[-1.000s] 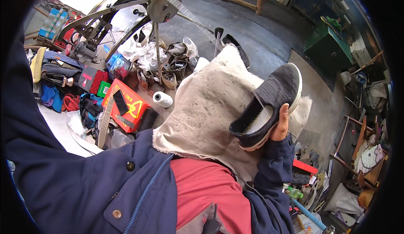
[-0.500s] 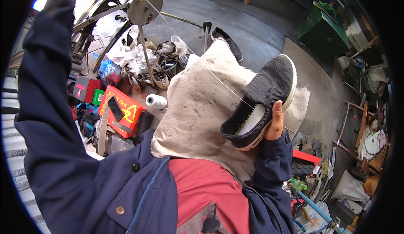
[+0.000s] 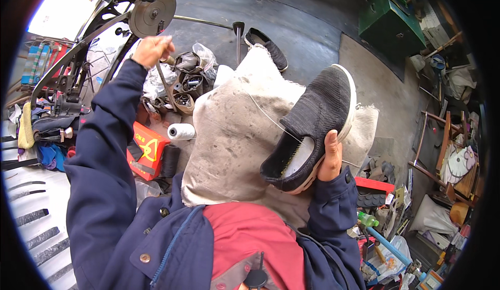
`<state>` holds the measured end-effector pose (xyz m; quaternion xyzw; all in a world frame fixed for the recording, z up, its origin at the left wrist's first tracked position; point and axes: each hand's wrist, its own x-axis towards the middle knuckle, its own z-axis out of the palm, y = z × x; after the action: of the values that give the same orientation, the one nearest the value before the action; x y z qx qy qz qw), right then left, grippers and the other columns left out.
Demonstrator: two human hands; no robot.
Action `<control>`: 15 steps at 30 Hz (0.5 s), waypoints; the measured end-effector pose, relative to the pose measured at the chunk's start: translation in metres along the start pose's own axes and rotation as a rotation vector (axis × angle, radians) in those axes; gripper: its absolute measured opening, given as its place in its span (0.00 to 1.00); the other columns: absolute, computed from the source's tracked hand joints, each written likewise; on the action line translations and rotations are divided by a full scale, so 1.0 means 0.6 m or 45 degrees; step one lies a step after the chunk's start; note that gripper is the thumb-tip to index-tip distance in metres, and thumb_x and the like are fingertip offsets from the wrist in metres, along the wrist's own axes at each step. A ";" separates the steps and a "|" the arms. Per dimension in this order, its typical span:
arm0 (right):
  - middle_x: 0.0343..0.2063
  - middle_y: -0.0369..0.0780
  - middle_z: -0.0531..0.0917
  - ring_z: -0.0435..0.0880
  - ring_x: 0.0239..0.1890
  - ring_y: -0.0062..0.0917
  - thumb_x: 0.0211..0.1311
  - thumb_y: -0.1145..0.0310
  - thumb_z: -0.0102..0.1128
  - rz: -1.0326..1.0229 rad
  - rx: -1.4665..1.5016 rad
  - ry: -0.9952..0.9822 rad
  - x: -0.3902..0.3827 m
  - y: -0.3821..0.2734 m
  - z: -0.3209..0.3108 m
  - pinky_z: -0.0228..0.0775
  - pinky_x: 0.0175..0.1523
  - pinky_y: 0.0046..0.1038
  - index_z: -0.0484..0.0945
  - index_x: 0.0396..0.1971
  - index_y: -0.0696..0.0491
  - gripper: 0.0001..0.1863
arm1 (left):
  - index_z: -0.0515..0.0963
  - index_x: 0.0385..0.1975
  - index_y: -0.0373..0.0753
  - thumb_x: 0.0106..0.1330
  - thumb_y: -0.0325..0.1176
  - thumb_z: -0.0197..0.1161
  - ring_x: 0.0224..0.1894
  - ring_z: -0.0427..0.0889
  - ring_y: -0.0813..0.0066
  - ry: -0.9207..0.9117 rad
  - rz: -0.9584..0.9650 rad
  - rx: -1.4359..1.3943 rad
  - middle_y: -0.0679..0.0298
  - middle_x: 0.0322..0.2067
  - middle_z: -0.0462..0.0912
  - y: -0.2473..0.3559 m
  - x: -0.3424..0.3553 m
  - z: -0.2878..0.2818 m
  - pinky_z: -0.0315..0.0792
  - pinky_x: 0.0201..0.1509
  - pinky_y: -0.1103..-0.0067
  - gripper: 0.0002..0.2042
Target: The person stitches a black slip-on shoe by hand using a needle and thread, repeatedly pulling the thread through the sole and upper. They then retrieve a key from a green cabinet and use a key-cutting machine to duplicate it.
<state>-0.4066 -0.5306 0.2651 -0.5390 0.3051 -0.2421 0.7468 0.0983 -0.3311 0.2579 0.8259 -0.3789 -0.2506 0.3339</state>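
My right hand (image 3: pixel 330 159) grips a dark grey knit slip-on shoe (image 3: pixel 324 100) with a white sole, its thumb along the side and the other fingers hidden beneath. The shoe's opening faces me, showing a pale insole (image 3: pixel 299 157) and stitches along the rim. From there a white thread (image 3: pixel 268 117) runs loosely over the stained beige cloth (image 3: pixel 234 128) on my lap. My left hand (image 3: pixel 151 52) is raised below the round metal wheel (image 3: pixel 152 11) of a hand-cranked machine, fingers curled together; what they hold, if anything, cannot be made out.
A white thread spool (image 3: pixel 181 131) and an orange-red box (image 3: pixel 147 152) lie left of the cloth. Bags of small parts (image 3: pixel 187 79) stand beyond. Another dark shoe (image 3: pixel 265 48) is on the floor ahead. At right are a green cabinet (image 3: pixel 390 32) and a red-edged tray (image 3: pixel 374 184).
My left hand has come down into view from beyond the upper left edge. The thread that stretched up there now lies slack. The shoe stays in my right hand.
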 end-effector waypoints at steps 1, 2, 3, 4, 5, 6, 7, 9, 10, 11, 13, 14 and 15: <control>0.57 0.43 0.81 0.80 0.57 0.29 0.76 0.41 0.53 -0.002 0.006 0.007 0.000 -0.002 0.001 0.68 0.65 0.30 0.72 0.64 0.63 0.38 | 0.84 0.33 0.34 0.81 0.48 0.52 0.29 0.82 0.78 -0.008 0.017 -0.010 0.64 0.27 0.85 -0.029 -0.009 0.015 0.78 0.38 0.78 0.23; 0.57 0.43 0.81 0.80 0.57 0.29 0.77 0.41 0.53 -0.004 0.014 -0.001 0.000 -0.003 0.002 0.68 0.65 0.30 0.72 0.64 0.63 0.38 | 0.84 0.33 0.34 0.81 0.47 0.52 0.28 0.82 0.78 -0.029 0.009 0.019 0.64 0.27 0.85 -0.060 -0.013 0.024 0.77 0.37 0.77 0.23; 0.56 0.43 0.82 0.80 0.57 0.29 0.77 0.41 0.53 0.034 -0.006 0.003 0.000 -0.003 0.001 0.68 0.65 0.30 0.73 0.63 0.63 0.37 | 0.84 0.33 0.33 0.80 0.46 0.52 0.28 0.82 0.77 -0.014 -0.064 0.079 0.63 0.26 0.84 -0.094 -0.019 0.032 0.77 0.37 0.77 0.22; 0.56 0.42 0.82 0.80 0.57 0.29 0.77 0.42 0.53 0.032 -0.020 -0.019 0.001 -0.003 0.001 0.68 0.65 0.30 0.73 0.63 0.63 0.36 | 0.84 0.33 0.33 0.80 0.45 0.52 0.28 0.82 0.76 -0.005 -0.097 0.122 0.63 0.26 0.84 -0.129 -0.025 0.036 0.77 0.36 0.76 0.22; 0.55 0.42 0.82 0.80 0.56 0.28 0.77 0.42 0.53 0.034 -0.025 -0.022 0.001 -0.001 0.001 0.68 0.65 0.30 0.73 0.63 0.63 0.36 | 0.84 0.34 0.33 0.80 0.44 0.52 0.28 0.82 0.76 -0.015 -0.119 0.209 0.62 0.26 0.84 -0.163 -0.034 0.036 0.77 0.36 0.76 0.21; 0.55 0.42 0.82 0.80 0.56 0.28 0.77 0.43 0.53 0.046 -0.030 -0.005 0.002 0.000 0.000 0.68 0.65 0.30 0.74 0.62 0.63 0.35 | 0.84 0.35 0.34 0.79 0.43 0.51 0.28 0.82 0.75 -0.028 -0.075 0.272 0.62 0.26 0.85 -0.195 -0.047 0.037 0.77 0.35 0.75 0.20; 0.54 0.42 0.83 0.80 0.55 0.27 0.78 0.45 0.53 0.024 0.043 -0.003 0.001 0.004 0.001 0.69 0.64 0.29 0.75 0.61 0.63 0.33 | 0.84 0.41 0.34 0.77 0.41 0.54 0.33 0.84 0.73 -0.064 -0.142 0.422 0.60 0.31 0.86 -0.221 -0.057 0.037 0.79 0.38 0.74 0.16; 0.53 0.40 0.82 0.80 0.55 0.25 0.79 0.47 0.52 0.060 -0.006 0.006 0.003 0.007 -0.001 0.69 0.63 0.29 0.76 0.60 0.62 0.31 | 0.81 0.53 0.36 0.72 0.35 0.59 0.46 0.86 0.66 -0.046 -0.074 0.527 0.56 0.43 0.87 -0.247 -0.082 0.042 0.80 0.47 0.72 0.15; 0.53 0.39 0.82 0.79 0.55 0.24 0.79 0.47 0.53 0.139 -0.073 0.061 0.004 0.007 -0.002 0.69 0.63 0.28 0.76 0.60 0.62 0.30 | 0.78 0.60 0.37 0.69 0.32 0.61 0.54 0.85 0.62 -0.029 -0.101 0.496 0.54 0.50 0.86 -0.245 -0.099 0.057 0.80 0.53 0.71 0.20; 0.53 0.39 0.82 0.79 0.55 0.24 0.79 0.47 0.53 0.072 -0.032 0.007 0.005 0.006 -0.004 0.69 0.63 0.28 0.76 0.60 0.62 0.30 | 0.75 0.63 0.38 0.66 0.31 0.63 0.59 0.81 0.59 -0.008 0.004 0.477 0.52 0.55 0.83 -0.230 -0.111 0.069 0.77 0.59 0.69 0.24; 0.55 0.39 0.81 0.78 0.56 0.24 0.79 0.46 0.54 0.044 0.115 0.006 0.007 0.007 0.002 0.67 0.65 0.27 0.73 0.63 0.62 0.32 | 0.73 0.67 0.39 0.63 0.27 0.64 0.65 0.78 0.55 0.015 0.147 0.442 0.51 0.61 0.80 -0.159 -0.129 0.083 0.72 0.66 0.67 0.28; 0.58 0.40 0.79 0.76 0.59 0.25 0.78 0.44 0.52 0.029 0.121 0.005 0.010 0.007 0.004 0.65 0.67 0.28 0.71 0.65 0.62 0.35 | 0.73 0.67 0.39 0.63 0.26 0.64 0.66 0.77 0.55 0.044 0.200 0.441 0.51 0.61 0.80 -0.107 -0.138 0.101 0.71 0.67 0.67 0.28; 0.59 0.41 0.78 0.75 0.61 0.26 0.78 0.42 0.50 0.011 0.152 0.012 0.012 0.005 0.007 0.64 0.69 0.28 0.70 0.66 0.63 0.37 | 0.72 0.66 0.37 0.64 0.25 0.63 0.65 0.78 0.57 0.070 0.276 0.354 0.51 0.60 0.80 -0.049 -0.153 0.118 0.70 0.68 0.68 0.28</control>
<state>-0.3987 -0.5320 0.2617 -0.4909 0.2961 -0.2593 0.7773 0.0104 -0.2692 0.2045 0.8249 -0.4875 -0.1358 0.2518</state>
